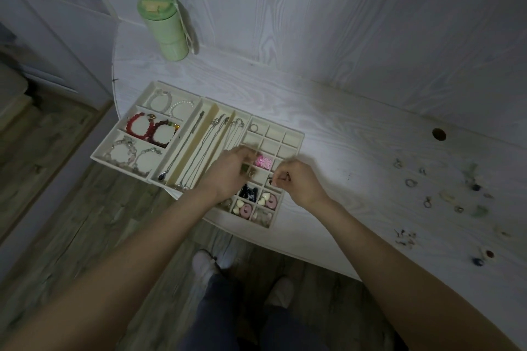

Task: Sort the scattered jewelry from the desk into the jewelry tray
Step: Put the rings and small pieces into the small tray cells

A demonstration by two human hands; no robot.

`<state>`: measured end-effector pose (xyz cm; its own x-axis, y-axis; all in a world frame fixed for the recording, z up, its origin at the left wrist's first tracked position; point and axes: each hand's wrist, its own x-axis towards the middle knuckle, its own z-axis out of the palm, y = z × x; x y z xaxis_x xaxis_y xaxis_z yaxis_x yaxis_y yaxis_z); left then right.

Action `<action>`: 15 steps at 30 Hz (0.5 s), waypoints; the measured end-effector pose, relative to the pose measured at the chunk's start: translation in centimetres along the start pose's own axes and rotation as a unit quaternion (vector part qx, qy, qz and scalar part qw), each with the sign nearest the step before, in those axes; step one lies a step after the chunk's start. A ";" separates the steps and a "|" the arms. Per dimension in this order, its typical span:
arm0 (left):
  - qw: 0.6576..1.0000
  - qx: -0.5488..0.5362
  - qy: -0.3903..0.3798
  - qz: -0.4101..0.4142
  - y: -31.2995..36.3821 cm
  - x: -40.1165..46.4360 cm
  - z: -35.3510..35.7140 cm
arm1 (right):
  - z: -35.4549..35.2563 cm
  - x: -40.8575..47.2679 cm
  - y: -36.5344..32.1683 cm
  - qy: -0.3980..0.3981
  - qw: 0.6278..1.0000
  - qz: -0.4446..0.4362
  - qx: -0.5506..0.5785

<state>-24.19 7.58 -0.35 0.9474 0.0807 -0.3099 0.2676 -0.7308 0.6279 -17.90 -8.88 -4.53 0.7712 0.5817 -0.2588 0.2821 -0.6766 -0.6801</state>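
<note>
The cream jewelry tray (291,134) lies at the desk's left end, with bracelets on the left, necklaces in the middle and a grid of small cells on the right. My left hand (232,169) hovers over the grid, its curled fingers pinching a small greenish piece (245,168). My right hand (296,179) is at the grid's right edge, fingers curled round a small dark piece I cannot make out. A pink flower piece (263,162) sits in a cell between my hands. Scattered rings and earrings (445,196) lie on the desk at the right.
A green lidded bottle (165,25) stands behind the tray near the wall. The desk's curved front edge (285,251) runs just below the tray. A cable hole (438,134) is in the desk at the right. My feet and the wood floor show below.
</note>
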 end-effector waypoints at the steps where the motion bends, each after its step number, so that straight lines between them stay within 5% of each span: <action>1: 1.000 0.023 -0.005 -0.002 -0.1 -0.2 0.0 | 0.3 0.1 0.0 -0.009 1.000 -0.002 -0.016; 15: 0.984 0.162 -0.069 0.023 -1.2 -0.3 0.4 | 1.9 1.2 -0.4 -0.058 0.965 -0.054 -0.252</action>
<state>-24.89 8.15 -1.34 0.9179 -0.0344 -0.3953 0.1338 -0.9110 0.3900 -18.17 -7.04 -5.85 0.6612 0.6877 -0.2998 0.6211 -0.7260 -0.2953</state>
